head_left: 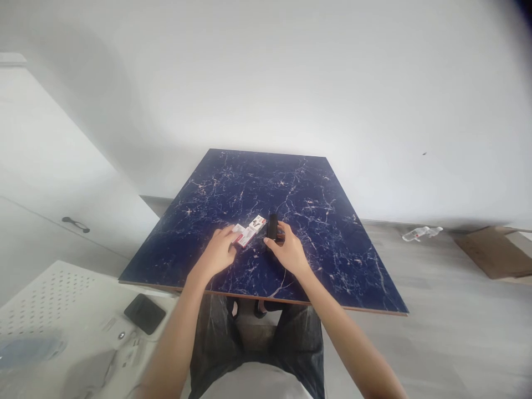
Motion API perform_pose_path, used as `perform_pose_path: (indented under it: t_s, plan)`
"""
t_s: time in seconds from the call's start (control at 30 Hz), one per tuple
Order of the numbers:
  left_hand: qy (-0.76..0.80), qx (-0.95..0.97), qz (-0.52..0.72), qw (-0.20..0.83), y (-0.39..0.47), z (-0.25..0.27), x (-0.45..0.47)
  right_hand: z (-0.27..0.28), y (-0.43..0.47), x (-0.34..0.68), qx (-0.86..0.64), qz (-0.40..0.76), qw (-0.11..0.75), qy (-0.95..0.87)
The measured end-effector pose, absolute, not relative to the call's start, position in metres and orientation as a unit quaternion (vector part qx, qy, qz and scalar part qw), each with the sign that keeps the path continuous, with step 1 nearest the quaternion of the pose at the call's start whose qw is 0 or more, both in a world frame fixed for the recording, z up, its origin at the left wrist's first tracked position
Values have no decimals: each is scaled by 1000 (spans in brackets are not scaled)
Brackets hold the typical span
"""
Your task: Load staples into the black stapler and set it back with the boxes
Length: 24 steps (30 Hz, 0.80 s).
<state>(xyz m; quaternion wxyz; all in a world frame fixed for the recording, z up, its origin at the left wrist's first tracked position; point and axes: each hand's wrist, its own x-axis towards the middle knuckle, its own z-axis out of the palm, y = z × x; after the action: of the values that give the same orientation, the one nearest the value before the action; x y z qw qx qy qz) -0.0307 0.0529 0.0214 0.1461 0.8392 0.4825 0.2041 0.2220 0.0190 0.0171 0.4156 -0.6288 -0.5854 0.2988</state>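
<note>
My left hand [218, 250] is at the left end of a small white box with red print [246, 237], its fingertips on the box and the thumb curled below. Against the far end of that box is a second white part with a dark picture on it [257, 223]; whether it is a separate box or a flap, I cannot tell. Just to the right, my right hand [288, 247] grips a black oblong object [272, 226] between thumb and fingers. An orange-brown bit shows behind those fingers. Both hands are low over the blue marbled tabletop [257, 183].
A white wall [266, 83] stands behind the table. At lower left, a white perforated surface [45, 299] carries a black phone [144, 313]. A clear plastic bottle [421, 234] and a cardboard box [494, 252] lie on the floor at right.
</note>
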Motion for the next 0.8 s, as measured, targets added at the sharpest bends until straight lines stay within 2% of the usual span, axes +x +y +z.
perform_pose_path:
  t_s: [0.3,0.47,0.63,0.8]
  plan:
    - [418,847,167,281,57,37,-14,8,19,229,-588,322,437,-599]
    - [434,829,232,266,65,46,-16,6,18,229,-589,320,438,-599]
    - [398,857,177,275,69,37,4,4,18,229,-583,319,446,-599]
    - [383,860,181,283,76,27,19,5,16,229,-582,321,443,-602]
